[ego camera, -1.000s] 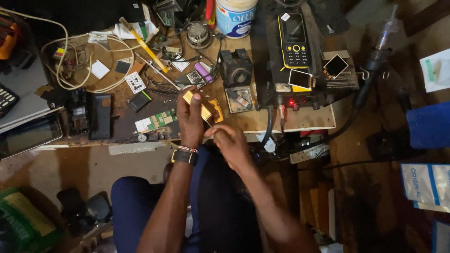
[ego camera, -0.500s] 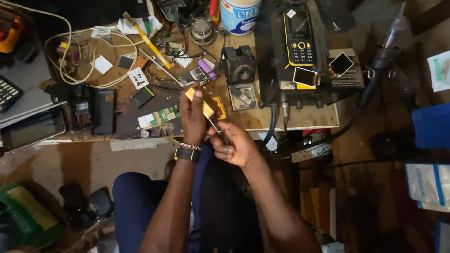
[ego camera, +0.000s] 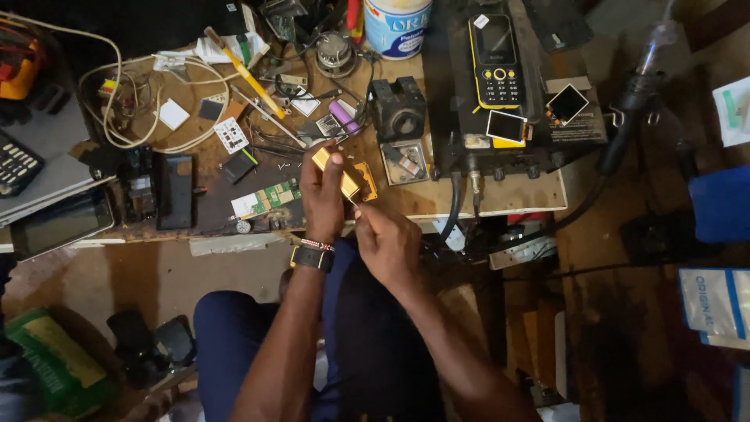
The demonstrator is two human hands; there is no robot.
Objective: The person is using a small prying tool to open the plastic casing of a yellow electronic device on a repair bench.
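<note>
Left hand (ego camera: pixel 322 195) gripping small gold phone part (ego camera: pixel 337 173) – fingers curled round it, thumb on far end, held just above near edge of workbench (ego camera: pixel 500 205). Right hand (ego camera: pixel 387 242) just right & near of it, fingers pinched narrow on thin tool (ego camera: pixel 353 201), tip touching gold part. Green circuit board (ego camera: pixel 266 198) lying left of hands. Black-yellow keypad phone (ego camera: pixel 497 53) far right on dark box – well apart. White tub (ego camera: pixel 397 25) at far edge. Watch on left wrist.
</note>
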